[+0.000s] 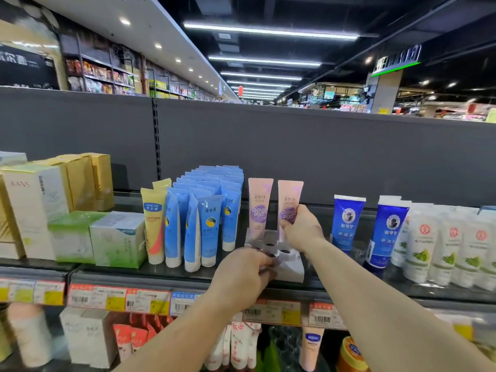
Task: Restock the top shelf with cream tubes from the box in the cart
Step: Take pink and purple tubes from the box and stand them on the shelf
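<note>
Grey backboard ran behind the top shelf (188,275), its front edge lined with price tags. My right hand (300,229) gripped a pink cream tube (290,202) upright in the white holder tray (291,268), beside a second pink tube (259,205). My left hand (241,275) pinched the tray's front edge. Bare shelf lay between tray and blue tubes (346,224).

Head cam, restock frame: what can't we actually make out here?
- Cart and box: out of frame in the head view.
- Left hand fingertips: curled over the white holder's front edge; grip or bare touch is unclear.
- Right pink tube: base hidden by the right hand, so seating is unknown.
- Price tags: print too small.
- Lower shelf goods: blurred and cut by the bottom edge.
</note>
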